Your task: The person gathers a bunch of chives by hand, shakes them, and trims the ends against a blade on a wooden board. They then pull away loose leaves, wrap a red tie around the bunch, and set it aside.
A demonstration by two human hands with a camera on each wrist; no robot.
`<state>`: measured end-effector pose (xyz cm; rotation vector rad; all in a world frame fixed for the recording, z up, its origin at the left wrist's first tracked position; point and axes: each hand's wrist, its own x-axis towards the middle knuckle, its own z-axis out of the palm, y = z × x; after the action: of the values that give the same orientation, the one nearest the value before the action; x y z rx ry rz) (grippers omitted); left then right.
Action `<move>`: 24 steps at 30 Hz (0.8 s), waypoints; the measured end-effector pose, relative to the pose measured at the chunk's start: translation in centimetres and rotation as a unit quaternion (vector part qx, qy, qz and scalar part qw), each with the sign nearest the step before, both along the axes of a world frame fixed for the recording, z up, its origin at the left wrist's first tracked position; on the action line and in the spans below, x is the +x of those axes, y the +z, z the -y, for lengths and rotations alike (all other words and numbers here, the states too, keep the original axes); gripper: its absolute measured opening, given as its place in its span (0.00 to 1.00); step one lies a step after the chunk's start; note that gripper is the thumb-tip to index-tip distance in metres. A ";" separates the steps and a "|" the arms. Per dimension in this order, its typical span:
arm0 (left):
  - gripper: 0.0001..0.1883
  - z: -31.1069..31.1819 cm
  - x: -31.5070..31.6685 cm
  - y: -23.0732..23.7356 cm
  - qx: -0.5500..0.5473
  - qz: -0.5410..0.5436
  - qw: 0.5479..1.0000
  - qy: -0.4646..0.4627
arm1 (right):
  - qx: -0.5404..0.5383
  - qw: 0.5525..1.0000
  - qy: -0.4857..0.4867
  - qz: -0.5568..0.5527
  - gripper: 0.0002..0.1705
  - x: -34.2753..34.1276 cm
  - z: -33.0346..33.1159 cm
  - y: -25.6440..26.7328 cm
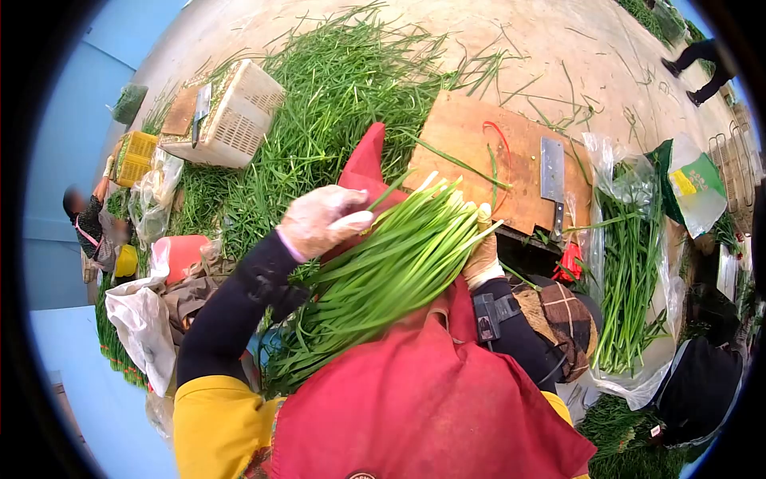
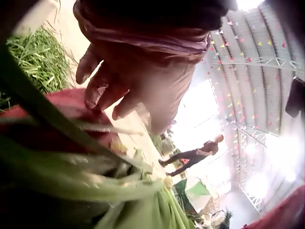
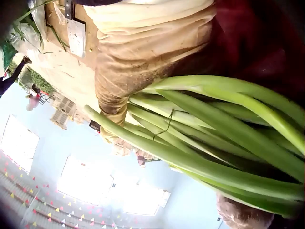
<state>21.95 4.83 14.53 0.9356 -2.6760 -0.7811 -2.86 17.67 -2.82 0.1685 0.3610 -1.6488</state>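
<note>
A thick bundle of garlic chives (image 1: 391,263), pale at the cut ends and green along the leaves, lies across the lap over a red apron (image 1: 423,399). My right hand (image 1: 483,251), in a stained, light-coloured glove, grips the bundle near its pale ends. Its fingers curl round the stalks (image 3: 214,129) in the right wrist view, partly hidden by them. Gloved as well, my left hand (image 1: 323,219) hovers at the bundle's left side with fingers spread loosely. A single green stalk (image 1: 391,190) runs close by its fingertips. In the left wrist view, nothing shows between the fingers (image 2: 97,90).
Ahead stands a wooden board (image 1: 471,136) with a cleaver (image 1: 551,172) and a red strip (image 1: 499,136). Loose chives (image 1: 343,88) are heaped ahead to the left, beside a white crate (image 1: 239,112). More chives lie in clear plastic (image 1: 630,279) at right. Another person (image 1: 94,227) works at far left.
</note>
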 end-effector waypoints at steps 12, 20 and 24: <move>0.23 -2.3 -5.3 -0.5 0.093 -0.138 0.986 0.000 | -0.070 0.995 0.024 -0.065 0.28 0.1 0.8 3.7; 0.11 -0.5 -6.8 -1.1 0.061 -0.067 0.996 -0.017 | -0.078 0.995 0.045 -0.052 0.33 0.1 1.0 4.9; 0.11 0.4 -8.5 -1.3 0.138 -0.154 0.978 0.031 | -0.102 0.993 0.045 -0.045 0.32 -0.1 0.8 4.5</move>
<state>13.43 4.43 13.19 0.8665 -2.3008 -1.1972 -2.94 16.85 1.65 -0.0756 0.2625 -1.5956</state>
